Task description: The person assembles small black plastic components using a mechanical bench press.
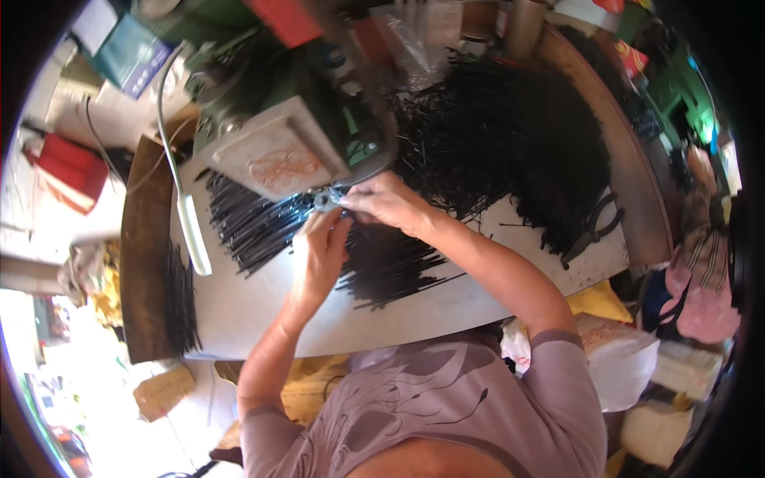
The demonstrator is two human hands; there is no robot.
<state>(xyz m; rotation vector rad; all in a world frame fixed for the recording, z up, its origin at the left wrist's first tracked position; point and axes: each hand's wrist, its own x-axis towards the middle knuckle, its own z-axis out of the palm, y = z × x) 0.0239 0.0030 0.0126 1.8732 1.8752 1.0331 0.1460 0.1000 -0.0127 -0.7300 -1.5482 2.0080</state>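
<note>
My left hand (pixel 320 245) is raised to the working point of a green bench machine (pixel 271 72), its fingers pinched together just below a small metal part (pixel 323 199). From the other side my right hand (pixel 386 201) meets it, thumb and fingertips closed right by that metal part. Whatever sits between the fingertips is too small to make out. A pale square cover (pixel 275 151) on the machine hangs above both hands. Thin black strands lie in a bundle (pixel 255 223) left of my left hand, and another bundle (pixel 390 267) lies under my right forearm.
A large heap of black strands (pixel 510 127) covers the table's (pixel 263 319) right side. Dark-handled pliers (pixel 594 231) lie by the right rim. A lamp stick (pixel 191 235) stands at the left, near a raised brown edge (pixel 147 263). White bags (pixel 613 358) sit below right.
</note>
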